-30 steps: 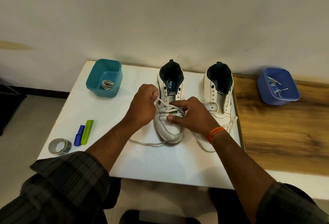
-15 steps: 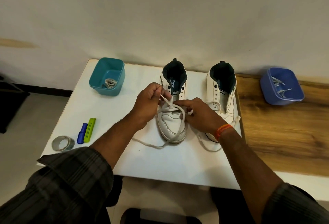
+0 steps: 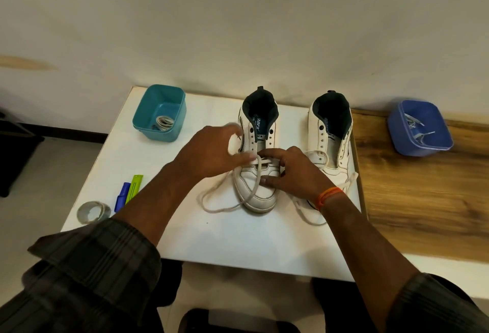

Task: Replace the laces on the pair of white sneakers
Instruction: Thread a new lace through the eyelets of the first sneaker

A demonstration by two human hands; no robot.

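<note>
Two white sneakers stand side by side on the white table (image 3: 238, 240), toes toward me. The left sneaker (image 3: 260, 196) has a white lace (image 3: 225, 209) through its lowest eyelets; one strand runs down over the toe and loops out to the left. My left hand (image 3: 209, 154) is blurred, thumb and fingers spread, fingertips at the lace by the lower eyelets. My right hand (image 3: 293, 171) rests on this shoe, index finger across the lace crossing, thumb on the toe. The right sneaker (image 3: 330, 134) has a loose lace (image 3: 308, 217) trailing in front.
A teal tub (image 3: 180, 113) at the back left holds a coiled lace (image 3: 165, 122). A blue tub (image 3: 397, 134) with lace pieces sits on the wooden counter (image 3: 423, 200) to the right. A blue marker (image 3: 121, 199), a green one (image 3: 134, 186) and a tape roll (image 3: 92, 211) lie at the table's left edge.
My left hand let go of the lace end it was pulling up and spread its fingers. The strand dropped over the toe. My right hand stayed on the shoe.
</note>
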